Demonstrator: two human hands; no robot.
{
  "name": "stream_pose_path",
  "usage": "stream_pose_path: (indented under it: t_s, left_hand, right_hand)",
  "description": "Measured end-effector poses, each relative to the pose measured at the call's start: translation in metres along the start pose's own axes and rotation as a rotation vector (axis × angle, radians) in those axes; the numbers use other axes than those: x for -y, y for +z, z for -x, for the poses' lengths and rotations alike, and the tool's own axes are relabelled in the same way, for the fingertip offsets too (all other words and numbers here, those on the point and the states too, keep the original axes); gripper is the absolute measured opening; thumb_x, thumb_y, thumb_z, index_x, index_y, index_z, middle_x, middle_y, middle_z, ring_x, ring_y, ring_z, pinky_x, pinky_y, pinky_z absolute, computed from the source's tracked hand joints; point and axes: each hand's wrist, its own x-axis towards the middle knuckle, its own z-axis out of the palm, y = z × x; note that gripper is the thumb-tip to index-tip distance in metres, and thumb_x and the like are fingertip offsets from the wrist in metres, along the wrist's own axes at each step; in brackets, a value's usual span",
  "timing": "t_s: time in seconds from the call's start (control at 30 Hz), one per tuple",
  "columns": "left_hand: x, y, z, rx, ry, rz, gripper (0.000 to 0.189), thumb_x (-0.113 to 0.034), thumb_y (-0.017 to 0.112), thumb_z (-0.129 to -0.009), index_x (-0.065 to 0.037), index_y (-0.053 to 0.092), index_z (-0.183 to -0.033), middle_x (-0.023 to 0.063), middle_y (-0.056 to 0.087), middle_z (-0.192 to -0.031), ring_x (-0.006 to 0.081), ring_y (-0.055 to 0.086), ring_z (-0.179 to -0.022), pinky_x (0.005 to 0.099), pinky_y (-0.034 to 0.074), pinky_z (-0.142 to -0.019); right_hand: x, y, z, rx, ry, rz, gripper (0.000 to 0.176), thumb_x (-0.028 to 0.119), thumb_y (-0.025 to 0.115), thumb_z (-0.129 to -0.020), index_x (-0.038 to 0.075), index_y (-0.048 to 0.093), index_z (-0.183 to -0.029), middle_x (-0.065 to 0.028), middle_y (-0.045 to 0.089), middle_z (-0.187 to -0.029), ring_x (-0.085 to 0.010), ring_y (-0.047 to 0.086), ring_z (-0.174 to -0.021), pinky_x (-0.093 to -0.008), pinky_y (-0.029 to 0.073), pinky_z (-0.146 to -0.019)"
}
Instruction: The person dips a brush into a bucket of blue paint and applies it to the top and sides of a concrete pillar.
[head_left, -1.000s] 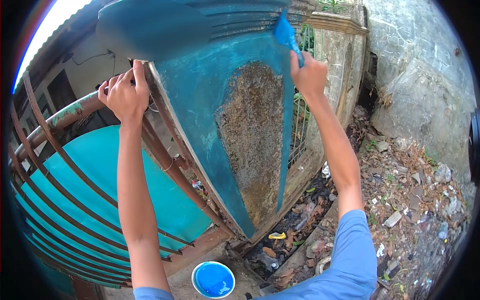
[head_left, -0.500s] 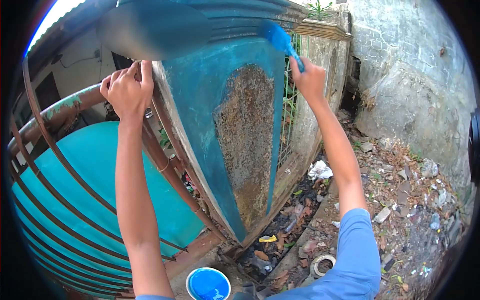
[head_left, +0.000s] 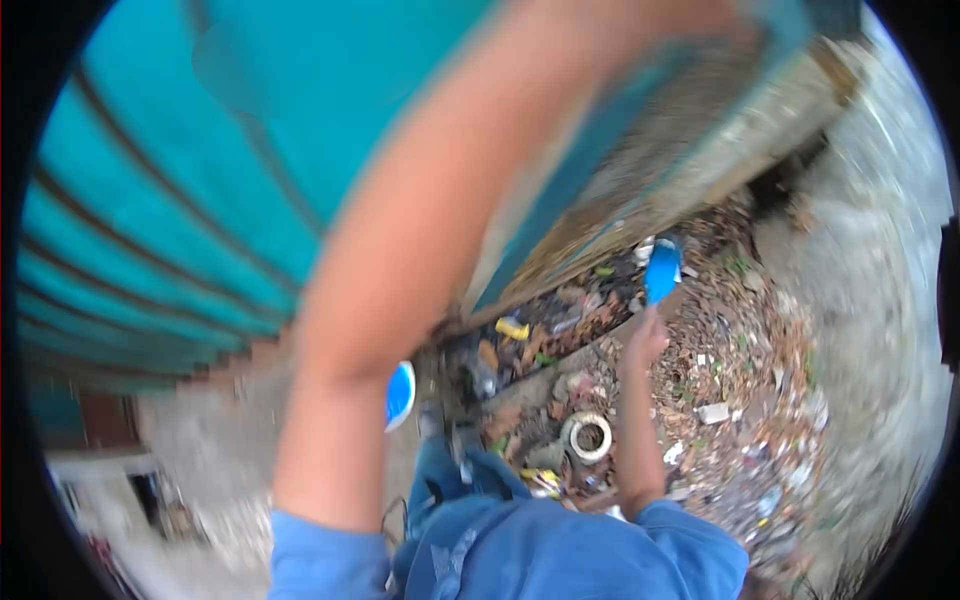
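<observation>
Ok, frame is motion-blurred, view tipped down at the ground. Right hand is low, fingers wrapped around the handle of the paintbrush, blue-loaded bristles pointing up, over the leaf litter just beside the bottom of the rusty door edge. Left forearm cuts across the middle of the frame and runs out at the top. The left hand itself is out of view, so can't tell what its fingers are doing. Blue paint bowl sits on the ground, half hidden behind that forearm, well apart from the brush. Teal gate panel fills the left. Tape roll lies in the debris near the person's knees.

My read for the brush work: keep bristles up so they don't drip, keep them clear of the leaves and grit, wipe excess on the bowl rim, steady the head before aiming.
</observation>
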Motion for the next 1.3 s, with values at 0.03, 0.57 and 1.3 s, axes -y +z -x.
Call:
stream_pose_path:
  t_s: [0.03,0.57,1.3]
  left_hand:
    - [-0.022,-0.010,0.038,-0.050,-0.009,0.117,0.042,-0.038,0.054,-0.088,0.001,0.068,-0.083,0.0171,0.066,-0.078,0.0312,0.065,-0.079,0.0446,0.049,-0.084]
    - [-0.151,-0.181,0.777,0.038,-1.991,0.035,0.029,-0.025,0.069,-0.083,-0.001,0.070,-0.099,0.0145,0.071,-0.090,0.0250,0.070,-0.082,0.0335,0.054,-0.074]
    - [-0.249,-0.232,0.909,-0.252,-2.448,-0.092,0.036,-0.030,0.062,-0.090,0.004,0.067,-0.104,0.0175,0.070,-0.093,0.0250,0.070,-0.089,0.0334,0.052,-0.083]
  right_hand:
    - [-0.093,-0.005,0.036,0.144,-0.026,0.072,0.045,0.035,0.054,-0.096,-0.002,0.060,-0.071,-0.0047,0.050,-0.052,-0.0182,0.048,-0.050,-0.0373,0.039,-0.051]
    - [-0.372,0.234,0.400,1.810,-0.701,0.847,0.036,0.036,0.059,-0.086,0.001,0.066,-0.088,-0.0228,0.065,-0.088,-0.0445,0.062,-0.081,-0.0504,0.051,-0.074]
    - [-0.448,0.296,0.534,1.855,-0.953,1.006,0.029,0.026,0.061,-0.085,0.001,0.066,-0.072,-0.0218,0.066,-0.075,-0.0412,0.065,-0.074,-0.0474,0.052,-0.066]
